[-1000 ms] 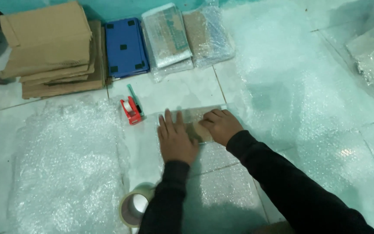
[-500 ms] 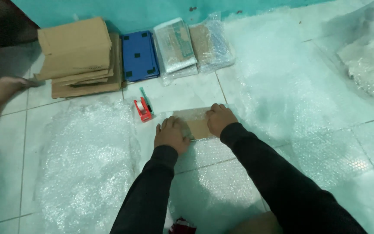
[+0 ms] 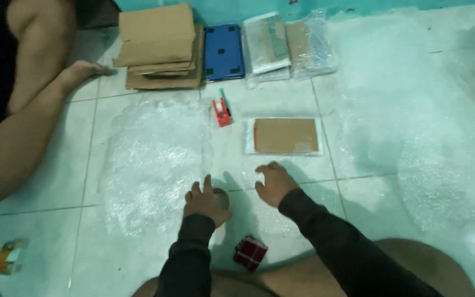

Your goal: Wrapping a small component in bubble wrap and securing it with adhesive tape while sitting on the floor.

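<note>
Head view: a pale tiled floor (image 3: 45,181) is seen from above, spread with sheets of bubble wrap (image 3: 158,159). Against the teal wall a stack of flattened cardboard boxes (image 3: 160,47) is lined up beside a blue case (image 3: 224,52) and two plastic-wrapped packs (image 3: 290,44). A co-worker's bare arm (image 3: 26,129) is rested on the floor at the left. A flat brown parcel (image 3: 286,136), cased in bubble wrap, is laid square on the tiles just ahead of both hands, untouched. A red tape dispenser (image 3: 222,111) lies just beside its upper left corner, and a small red block (image 3: 250,252) sits close to the knees. The left hand (image 3: 205,202) is closed loosely over a roll of tape (image 3: 222,197), which is largely hidden. The right hand (image 3: 275,184) is held open and empty, fingers spread, near the parcel's front edge. The roll is judged best gripped firmly and its loose end found before the parcel is approached.
</note>
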